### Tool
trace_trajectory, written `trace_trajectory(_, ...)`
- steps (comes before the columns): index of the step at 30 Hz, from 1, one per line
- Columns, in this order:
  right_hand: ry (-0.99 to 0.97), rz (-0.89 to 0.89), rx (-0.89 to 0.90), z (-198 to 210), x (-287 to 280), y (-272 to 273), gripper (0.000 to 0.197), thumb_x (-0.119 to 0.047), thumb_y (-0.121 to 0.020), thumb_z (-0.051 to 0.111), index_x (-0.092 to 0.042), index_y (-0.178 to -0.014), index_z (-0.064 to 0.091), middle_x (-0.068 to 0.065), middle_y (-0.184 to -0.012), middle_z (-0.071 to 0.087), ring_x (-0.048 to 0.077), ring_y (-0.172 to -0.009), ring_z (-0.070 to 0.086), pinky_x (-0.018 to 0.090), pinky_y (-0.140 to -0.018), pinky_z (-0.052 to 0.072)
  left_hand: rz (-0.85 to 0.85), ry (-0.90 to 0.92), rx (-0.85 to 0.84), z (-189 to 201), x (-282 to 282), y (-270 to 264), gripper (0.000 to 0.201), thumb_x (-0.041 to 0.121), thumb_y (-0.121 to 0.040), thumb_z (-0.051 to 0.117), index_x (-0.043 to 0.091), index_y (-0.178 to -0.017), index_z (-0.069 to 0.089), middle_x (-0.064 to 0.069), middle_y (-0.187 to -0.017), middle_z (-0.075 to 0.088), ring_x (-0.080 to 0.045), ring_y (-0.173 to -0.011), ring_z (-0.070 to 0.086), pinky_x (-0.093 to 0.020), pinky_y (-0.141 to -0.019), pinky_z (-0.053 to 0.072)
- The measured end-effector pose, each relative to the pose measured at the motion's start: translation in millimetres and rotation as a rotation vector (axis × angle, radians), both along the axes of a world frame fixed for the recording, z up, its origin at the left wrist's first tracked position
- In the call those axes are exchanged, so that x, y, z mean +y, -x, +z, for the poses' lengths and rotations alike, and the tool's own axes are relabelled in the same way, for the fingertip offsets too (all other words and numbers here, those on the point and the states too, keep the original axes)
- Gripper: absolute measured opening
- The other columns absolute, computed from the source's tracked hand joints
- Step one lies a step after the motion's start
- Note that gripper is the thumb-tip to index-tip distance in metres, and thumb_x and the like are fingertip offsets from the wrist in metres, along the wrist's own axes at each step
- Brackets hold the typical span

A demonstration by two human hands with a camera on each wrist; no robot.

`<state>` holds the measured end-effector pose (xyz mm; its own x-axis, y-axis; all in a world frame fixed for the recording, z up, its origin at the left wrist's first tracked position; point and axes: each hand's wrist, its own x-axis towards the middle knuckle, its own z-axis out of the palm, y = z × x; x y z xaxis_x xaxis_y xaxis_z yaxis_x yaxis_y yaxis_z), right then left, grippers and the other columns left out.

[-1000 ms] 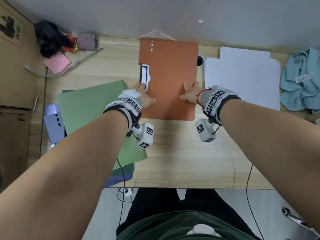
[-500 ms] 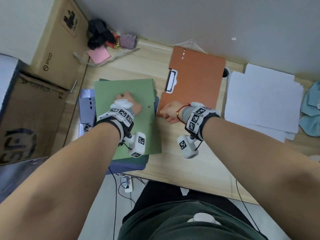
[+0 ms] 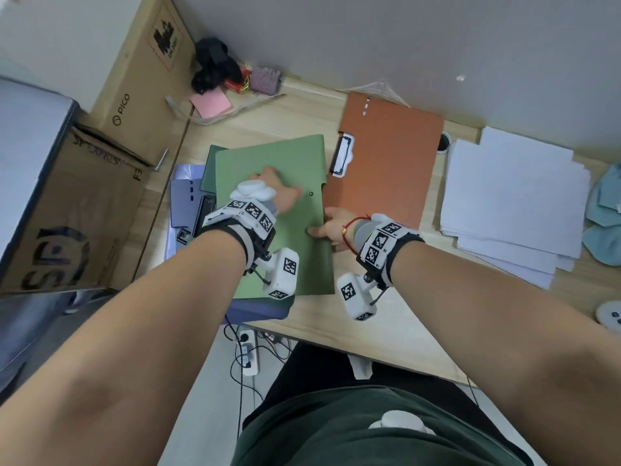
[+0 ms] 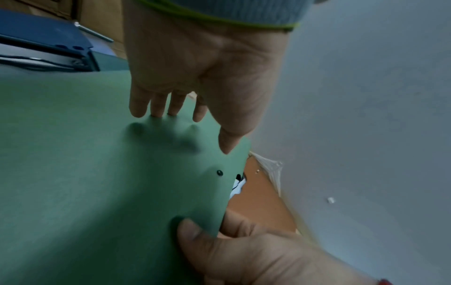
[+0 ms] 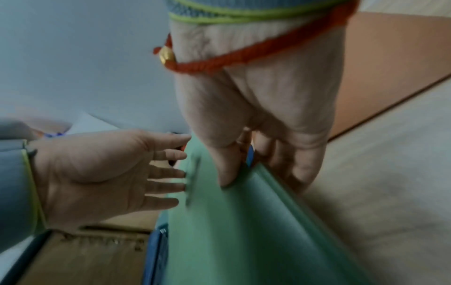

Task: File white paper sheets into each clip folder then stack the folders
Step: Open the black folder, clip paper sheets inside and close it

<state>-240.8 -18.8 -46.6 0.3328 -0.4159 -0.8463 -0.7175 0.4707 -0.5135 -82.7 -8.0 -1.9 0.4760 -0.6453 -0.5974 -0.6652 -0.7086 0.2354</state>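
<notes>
Head view, seen from above a wooden desk [image 3: 336,317]. Far left: large cardboard boxes [image 3: 84,203] standing against the desk's edge. Next along, at the back: a pink sticky pad [image 3: 211,103] and a dark bundle of small items. In front of these: a blue folder [image 3: 183,203] at the bottom of a pile, with a green folder [image 3: 295,156] lying on top.

Left hand [image 3: 280,193] spread flat over the green folder's cover, fingers [image 4: 158,105] straight and apart, tips touching the surface, gripping nothing.

Right hand [image 3: 331,227] at the green folder's right edge, thumb on top of the cover and fingers [image 5: 280,158] tucked under it, pinching that edge; cover lifted slightly there in the right wrist view.

Just right of the green folder: an orange folder [image 3: 389,156] lying closed and flat, a white clip [image 3: 342,156] on its left edge. Further right: a loose stack of white paper sheets [image 3: 514,196], apart from the orange folder. Far right, at the desk's end: a light blue cloth [image 3: 605,210], partly out of frame.
</notes>
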Motion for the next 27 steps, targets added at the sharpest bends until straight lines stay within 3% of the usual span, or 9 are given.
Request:
trace_trajectory(3, 0.074, -0.053, -0.098, 23.8, -20.2, 9.0, 0.02, -0.022, -0.079, 0.075, -0.026, -0.095, 0.065, 0.003, -0.104, 0.072, 0.028, -0.098, 0.069, 0.053, -0.084, 0.057, 0.052, 0.064, 0.012, 23.8, -10.9, 3.6, 0.103, 0.087, -0.059, 0.045, 0.02, -0.138, 0.046, -0.011, -0.13, 0.058, -0.034, -0.111, 0.059, -0.04, -0.089, 0.049)
trace_trajectory(8, 0.358, -0.097, -0.255, 104.8, -51.4, 61.7, 0.018, -0.01, -0.084, 0.071, -0.022, -0.089, 0.058, -0.002, -0.093, 0.072, 0.013, -0.082, 0.071, 0.035, -0.078, 0.059, 0.095, 0.299, 0.105, 94.8, -30.9, 47.4, 0.124, 0.099, -0.046, 0.04, 0.018, -0.139, 0.044, -0.012, -0.138, 0.051, -0.035, -0.121, 0.053, -0.046, -0.102, 0.044)
trace_trajectory(11, 0.518, -0.124, -0.328, 135.7, -58.3, 93.5, 0.02, 0.008, -0.086, 0.063, -0.01, -0.093, 0.056, 0.004, -0.091, 0.069, 0.004, -0.073, 0.068, 0.022, -0.072, 0.057, 0.257, 0.43, 0.419, 136.8, -43.2, 78.1, 0.123, 0.101, -0.055, 0.03, 0.018, -0.145, 0.038, -0.004, -0.136, 0.051, -0.03, -0.116, 0.055, -0.051, -0.094, 0.052)
trace_trajectory(14, 0.661, -0.221, -0.291, 153.5, -65.4, 140.9, 0.021, 0.009, -0.081, 0.068, -0.005, -0.087, 0.052, 0.022, -0.093, 0.068, 0.02, -0.078, 0.063, 0.038, -0.077, 0.056, 0.51, 0.555, 0.901, 175.5, -50.2, 100.8, 0.108, 0.092, -0.072, 0.02, 0.019, -0.15, 0.034, -0.008, -0.143, 0.047, -0.031, -0.103, 0.065, -0.053, -0.084, 0.057)
trace_trajectory(18, 0.756, -0.33, -0.214, 155.6, -69.8, 210.0, 0.046, 0.022, -0.071, 0.065, -0.017, -0.066, 0.041, -0.003, -0.065, 0.059, 0.002, -0.056, 0.056, 0.023, -0.06, 0.048, 0.556, 0.541, 1.129, 197.5, -53.4, 127.1, 0.099, 0.089, -0.075, 0.032, 0.015, -0.139, 0.047, -0.012, -0.124, 0.06, -0.039, -0.094, 0.071, -0.052, -0.075, 0.059)
trace_trajectory(20, 0.79, -0.341, -0.172, 151.8, -64.3, 241.2, 0.045, 0.022, -0.07, 0.064, -0.018, -0.063, 0.045, -0.013, -0.069, 0.065, -0.009, -0.061, 0.061, 0.018, -0.062, 0.051, 0.49, 0.459, 1.093, 191.2, -53.2, 149.2, 0.071, 0.066, -0.087, 0.053, 0.008, -0.127, 0.053, -0.015, -0.116, 0.062, -0.036, -0.085, 0.073, -0.044, -0.063, 0.06)
trace_trajectory(23, 0.762, -0.27, -0.07, 138.9, -56.2, 265.6, 0.045, 0.019, -0.065, 0.068, -0.024, -0.063, 0.054, -0.003, -0.096, 0.073, 0.015, -0.094, 0.071, 0.035, -0.082, 0.057, 0.42, 0.364, 1.013, 167.6, -47.0, 166.2, 0.009, 0.003, -0.095, 0.05, -0.001, -0.097, 0.057, -0.018, -0.094, 0.067, -0.025, -0.067, 0.07, -0.036, -0.057, 0.061)
trace_trajectory(25, 0.731, -0.16, -0.02, 135.4, -47.0, 278.4, 0.046, 0.017, -0.065, 0.069, -0.026, -0.071, 0.056, -0.003, -0.101, 0.068, 0.021, -0.095, 0.067, 0.031, -0.08, 0.055, 0.344, 0.344, 0.899, 150.6, -42.0, 171.1, 0.013, -0.007, -0.09, 0.05, 0.005, -0.093, 0.055, -0.015, -0.097, 0.063, -0.024, -0.075, 0.066, -0.036, -0.067, 0.06)
trace_trajectory(27, 0.735, -0.076, 0.042, 131.8, -40.9, 288.2, 0.044, 0.01, -0.068, 0.071, -0.029, -0.083, 0.056, -0.002, -0.099, 0.062, 0.021, -0.092, 0.062, 0.03, -0.08, 0.053, 0.228, 0.377, 0.776, 143.9, -37.2, 177.4, 0.025, -0.007, -0.089, 0.053, 0.011, -0.106, 0.056, -0.01, -0.101, 0.062, -0.027, -0.09, 0.065, -0.038, -0.08, 0.058)
